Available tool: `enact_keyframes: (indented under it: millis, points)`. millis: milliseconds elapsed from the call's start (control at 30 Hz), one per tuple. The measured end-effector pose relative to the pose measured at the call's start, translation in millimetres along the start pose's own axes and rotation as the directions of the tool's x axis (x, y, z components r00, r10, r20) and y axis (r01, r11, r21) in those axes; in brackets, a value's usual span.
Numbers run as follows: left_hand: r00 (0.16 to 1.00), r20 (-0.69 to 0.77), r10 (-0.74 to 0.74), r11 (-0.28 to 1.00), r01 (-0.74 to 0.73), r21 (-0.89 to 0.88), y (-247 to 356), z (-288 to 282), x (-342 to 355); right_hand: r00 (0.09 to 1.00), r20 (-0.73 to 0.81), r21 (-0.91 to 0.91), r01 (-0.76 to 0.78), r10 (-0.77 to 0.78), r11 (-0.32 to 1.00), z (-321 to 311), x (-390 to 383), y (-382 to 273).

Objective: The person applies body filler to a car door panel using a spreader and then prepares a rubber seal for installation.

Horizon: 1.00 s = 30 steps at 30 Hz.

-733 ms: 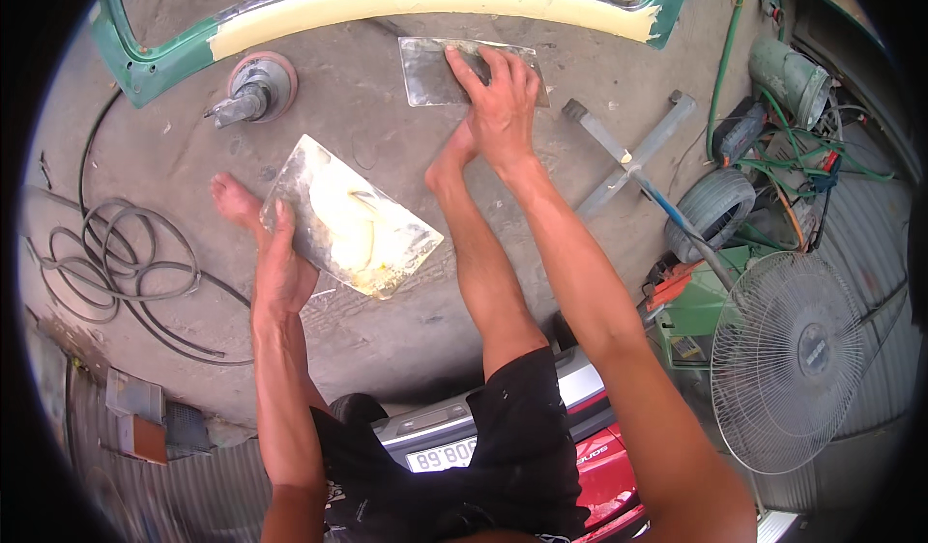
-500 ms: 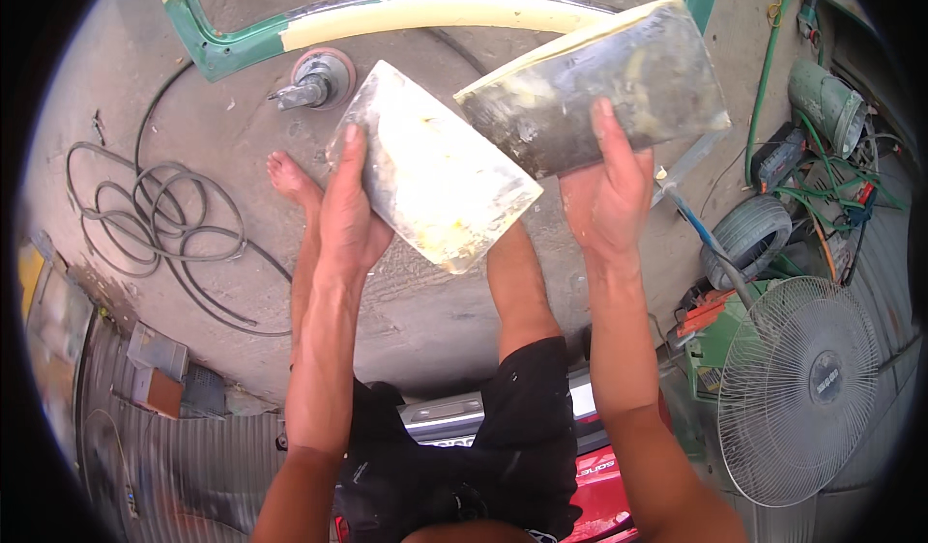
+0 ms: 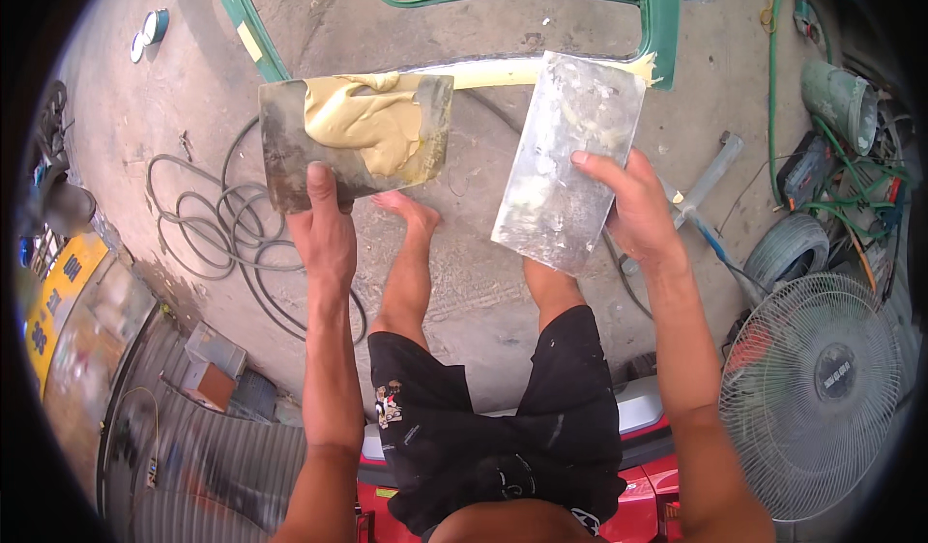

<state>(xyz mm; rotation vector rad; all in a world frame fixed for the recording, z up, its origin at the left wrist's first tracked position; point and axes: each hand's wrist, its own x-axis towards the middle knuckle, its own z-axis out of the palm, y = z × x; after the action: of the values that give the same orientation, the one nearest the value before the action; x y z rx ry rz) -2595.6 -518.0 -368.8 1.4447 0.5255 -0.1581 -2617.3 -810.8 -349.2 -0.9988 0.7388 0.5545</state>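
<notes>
My left hand (image 3: 326, 239) grips a dark, stained flat spreader plate (image 3: 285, 142), thumb on the upper face and fingers mostly hidden beneath. A thick heap of yellow-beige putty (image 3: 362, 123) lies on that plate. In my right hand (image 3: 643, 205) is a silvery-grey spreader plate (image 3: 570, 157), tilted and smeared with pale residue, its long edge pinched under the thumb. The two plates are apart. Beyond them lies a green metal frame (image 3: 662, 31) on the floor. A cream filler strip (image 3: 498, 72) runs along its near edge, partly hidden by the plates.
A coiled hose (image 3: 208, 224) lies to the left. An open green can (image 3: 155, 26) stands at the far left. To the right are a fan (image 3: 817, 388), a tyre (image 3: 788, 248), a metal cross-shaped stand (image 3: 710, 181) and tangled cables. A red car body (image 3: 648, 480) is behind my legs.
My hands have moved apart, and both plates have turned. A putty heap now shows on the left-hand plate. The view has shifted, showing more of the green frame; the plate now covers the sander's spot.
</notes>
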Motion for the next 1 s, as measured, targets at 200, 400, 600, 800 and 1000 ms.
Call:
enact_keyframes:
  millis: [200, 400, 600, 800, 1000]
  points:
    - [0.796, 0.38, 0.47, 0.549, -0.601, 0.58, 6.3, -25.1, -8.3, 0.932, 0.239, 0.556, -0.362, 0.273, 0.748, 69.6, -3.6, -2.6]
    - [0.65, 0.557, 0.517, 0.437, -0.76, 0.481, 45.1, -18.5, -9.3, 0.93, 0.254, 0.494, -0.359, 0.264, 0.792, 112.8, 0.0, -16.4]
    - [0.633, 0.735, 0.244, 0.425, -0.751, 0.506, 65.8, -36.9, -28.0, 0.989, 0.079, 0.283, -0.141, 0.124, 0.949, 56.0, 33.9, -3.5]
    - [0.79, 0.16, -0.591, 0.787, 0.524, 0.325, -41.7, -86.5, -89.2, 0.984, -0.054, 0.05, 0.173, -0.171, 0.984, -90.7, 54.9, -22.1]
    - [0.447, 0.234, -0.863, 0.379, 0.88, -0.285, -112.2, -89.9, -171.6, 0.952, 0.029, -0.983, 0.083, -0.305, 0.165, -147.9, 163.6, 31.9]
